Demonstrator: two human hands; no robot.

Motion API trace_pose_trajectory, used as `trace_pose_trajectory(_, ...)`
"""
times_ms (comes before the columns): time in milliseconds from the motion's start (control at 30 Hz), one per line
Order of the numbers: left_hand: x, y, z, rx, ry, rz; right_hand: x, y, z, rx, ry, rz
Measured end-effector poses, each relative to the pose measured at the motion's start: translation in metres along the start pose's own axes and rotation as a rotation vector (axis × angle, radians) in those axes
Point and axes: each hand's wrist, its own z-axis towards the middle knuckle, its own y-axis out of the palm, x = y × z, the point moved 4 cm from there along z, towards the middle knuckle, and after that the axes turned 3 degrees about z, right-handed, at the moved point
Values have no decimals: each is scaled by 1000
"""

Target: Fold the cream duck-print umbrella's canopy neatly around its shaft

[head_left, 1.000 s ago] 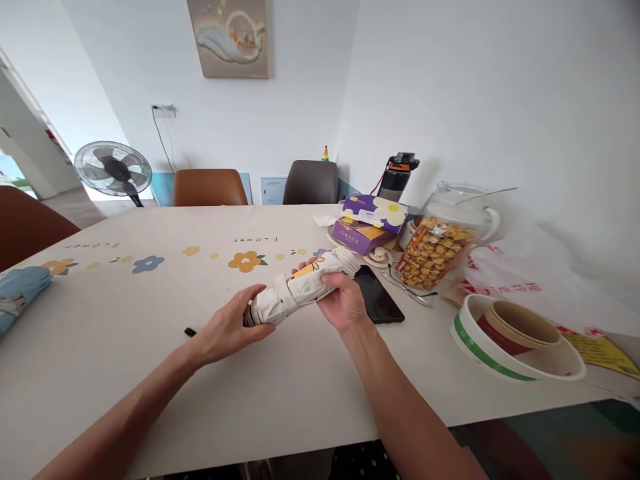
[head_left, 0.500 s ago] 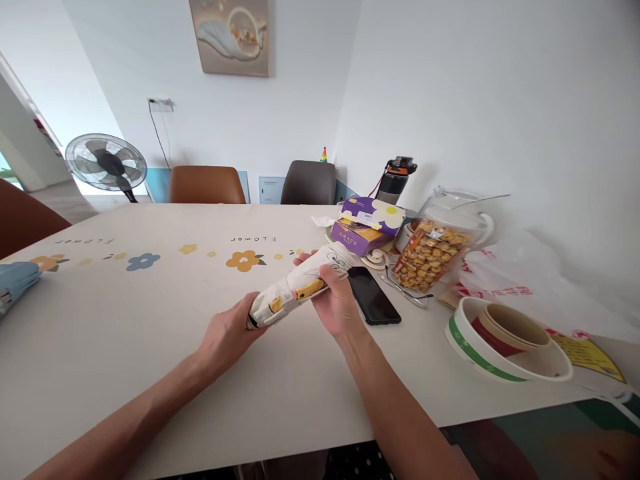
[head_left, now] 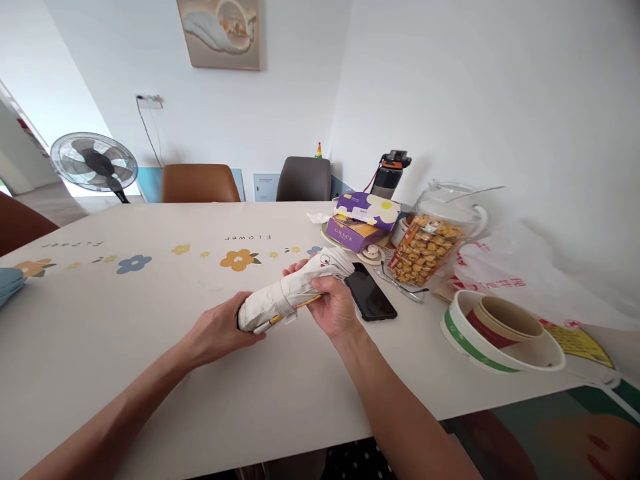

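A folded white umbrella [head_left: 285, 293] with printed yellow details is held above the table, slanting up to the right. A strap wraps around its middle. My left hand [head_left: 225, 330] grips its lower left end, where a dark edge shows. Around the upper right part closes my right hand [head_left: 333, 303], thumb on top and some fingertips showing behind. Just right of that hand a black phone [head_left: 371, 293] lies on the white table [head_left: 150, 373].
Right of the phone are eyeglasses [head_left: 404, 287], a jar of popcorn [head_left: 427, 247], nested paper bowls [head_left: 457, 333] and a plastic bag [head_left: 530, 267]. Purple boxes [head_left: 353, 230] and a black bottle [head_left: 389, 175] stand farther back. Blue fabric [head_left: 10, 287] lies at the left edge.
The umbrella has turned about its length in my hands, so its yellow print now faces lower and the strap shows. The view has shifted slightly to the right.
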Motion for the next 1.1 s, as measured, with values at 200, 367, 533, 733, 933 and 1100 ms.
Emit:
trace_pose_trajectory(200, -5, 1, 2, -187, -31, -204, -2, -1, 4, 27, -11, -38)
trace_pose_trajectory(367, -35, -40, 14, 720, 64, 505, 8, -16, 9, 220, 18, -68)
trace_pose_trajectory(533, -65, -51, 29, 898, 190, 680, 13, -24, 7, 414, 31, -53)
trace_pose_trajectory(733, -73, -68, 25, 930, 129, 777, 13, -24, 4, 531, 106, -171)
trace_pose_trajectory(933, -90, -74, 27, 879, -7, 800, 18, -24, 2, 504, 128, -209)
trace_pose_trajectory(1100, -94, -70, 32, 728, -137, 707, 19, -24, 1, 490, 126, -219)
